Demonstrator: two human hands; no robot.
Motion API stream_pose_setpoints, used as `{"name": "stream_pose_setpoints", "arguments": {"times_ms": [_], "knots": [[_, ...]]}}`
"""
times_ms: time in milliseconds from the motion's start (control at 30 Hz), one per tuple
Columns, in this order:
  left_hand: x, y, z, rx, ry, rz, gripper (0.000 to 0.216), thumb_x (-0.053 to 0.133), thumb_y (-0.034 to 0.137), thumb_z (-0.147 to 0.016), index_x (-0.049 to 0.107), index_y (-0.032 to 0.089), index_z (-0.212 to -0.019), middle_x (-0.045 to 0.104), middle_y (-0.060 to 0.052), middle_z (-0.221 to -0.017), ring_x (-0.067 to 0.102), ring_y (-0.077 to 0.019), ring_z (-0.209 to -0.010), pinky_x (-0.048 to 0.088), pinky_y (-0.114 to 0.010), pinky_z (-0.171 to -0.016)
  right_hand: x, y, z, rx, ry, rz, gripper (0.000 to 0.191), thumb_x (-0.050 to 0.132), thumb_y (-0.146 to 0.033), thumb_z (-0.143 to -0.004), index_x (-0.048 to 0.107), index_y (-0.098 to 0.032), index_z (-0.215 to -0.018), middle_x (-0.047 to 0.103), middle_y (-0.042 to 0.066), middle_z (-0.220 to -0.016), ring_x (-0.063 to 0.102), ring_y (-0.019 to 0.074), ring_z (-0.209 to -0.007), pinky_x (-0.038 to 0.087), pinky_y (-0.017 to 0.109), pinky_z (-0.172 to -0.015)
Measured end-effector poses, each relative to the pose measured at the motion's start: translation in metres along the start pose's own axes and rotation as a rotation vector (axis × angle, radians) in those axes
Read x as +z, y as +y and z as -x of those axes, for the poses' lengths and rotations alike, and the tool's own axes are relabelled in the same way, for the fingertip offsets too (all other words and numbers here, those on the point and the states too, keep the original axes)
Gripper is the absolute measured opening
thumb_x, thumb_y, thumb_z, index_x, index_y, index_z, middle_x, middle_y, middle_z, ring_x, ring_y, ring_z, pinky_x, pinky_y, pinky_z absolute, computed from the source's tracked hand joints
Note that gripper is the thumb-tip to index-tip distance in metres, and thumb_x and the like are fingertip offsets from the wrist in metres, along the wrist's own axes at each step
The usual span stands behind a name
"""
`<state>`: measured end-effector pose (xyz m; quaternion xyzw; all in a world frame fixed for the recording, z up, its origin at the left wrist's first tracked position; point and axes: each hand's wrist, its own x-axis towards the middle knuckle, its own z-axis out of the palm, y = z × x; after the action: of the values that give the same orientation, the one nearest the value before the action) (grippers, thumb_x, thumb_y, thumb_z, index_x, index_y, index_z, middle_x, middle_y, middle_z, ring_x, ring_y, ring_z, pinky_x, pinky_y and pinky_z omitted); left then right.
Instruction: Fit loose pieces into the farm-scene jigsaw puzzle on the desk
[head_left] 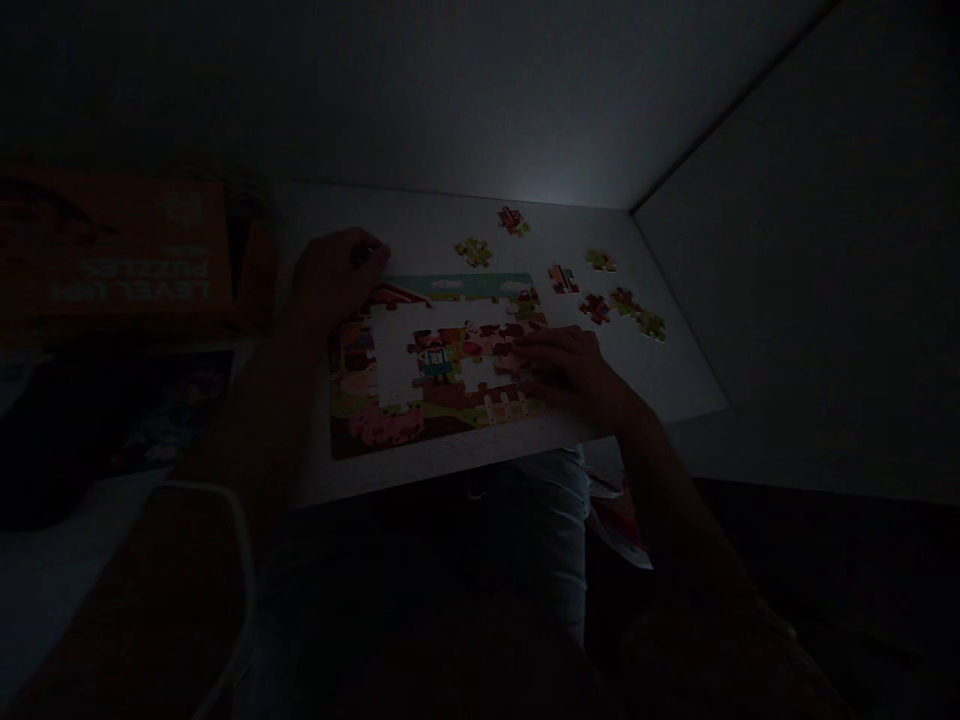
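In dim light, a farm-scene jigsaw puzzle (375, 425) lies partly assembled on the white table. Its border surrounds a gap, and a joined group with a figure in blue overalls (437, 362) sits inside. My right hand (574, 372) rests over the puzzle's right side, thumb and fingers closed about a pinkish puzzle piece (511, 362) low against the picture. The fingers partly hide that piece. At the upper left corner, by the red roof (397, 293), my left hand (337, 275) is curled with thumb and fingertip together; darkness hides whatever it might hold.
Loose pieces lie beyond the puzzle, among them a green one (474, 252), a red one (514, 221) and several at the right (596, 308). An orange puzzle box (150, 250) stands left. White walls border the table (675, 375). My legs (540, 540) are below its front edge.
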<state>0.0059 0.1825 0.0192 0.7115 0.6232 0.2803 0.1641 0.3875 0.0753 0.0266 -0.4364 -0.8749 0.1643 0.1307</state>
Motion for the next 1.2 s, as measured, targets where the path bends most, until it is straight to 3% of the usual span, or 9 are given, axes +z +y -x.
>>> {"name": "stream_pose_setpoints", "arguments": {"times_ms": [267,433,633,1200], "knots": [[0.002,0.0,-0.001,-0.025,-0.008,0.017,0.041,0.056,0.044,-0.111,0.076,0.012,-0.128,0.077,-0.01,-0.121,0.065,-0.0197,-0.103,0.047,-0.031,-0.093,0.013,0.002,0.015,-0.015,0.067,-0.003,0.035,0.071,-0.046,-0.106,0.073,-0.038,-0.14,0.069,0.004,-0.151,0.062,0.0366,-0.14,0.044,0.063,-0.12],[0.002,-0.001,-0.001,-0.032,0.006,0.011,0.041,0.057,0.045,-0.109,0.077,0.014,-0.127,0.078,-0.009,-0.12,0.065,-0.0194,-0.102,0.047,-0.03,-0.09,0.023,-0.003,0.015,0.056,0.146,0.052,0.027,0.067,-0.045,-0.108,0.075,-0.038,-0.132,0.071,0.004,-0.146,0.062,0.037,-0.137,0.046,0.063,-0.117],[0.004,-0.001,-0.003,-0.04,0.015,0.02,0.04,0.058,0.044,-0.107,0.078,0.014,-0.125,0.079,-0.009,-0.119,0.066,-0.0198,-0.101,0.047,-0.03,-0.091,0.025,-0.012,0.011,0.08,0.155,0.111,0.047,0.064,-0.047,-0.108,0.064,-0.037,-0.153,0.065,0.01,-0.148,0.058,0.0399,-0.137,0.046,0.065,-0.116],[0.001,0.002,-0.002,-0.049,0.026,0.012,0.039,0.057,0.045,-0.106,0.078,0.016,-0.121,0.08,-0.008,-0.117,0.068,-0.0214,-0.101,0.051,-0.031,-0.092,0.027,-0.023,0.013,0.204,0.111,0.247,0.044,0.067,-0.056,-0.106,0.07,-0.039,-0.147,0.054,0.01,-0.161,0.053,0.0432,-0.136,0.048,0.067,-0.112]]}}
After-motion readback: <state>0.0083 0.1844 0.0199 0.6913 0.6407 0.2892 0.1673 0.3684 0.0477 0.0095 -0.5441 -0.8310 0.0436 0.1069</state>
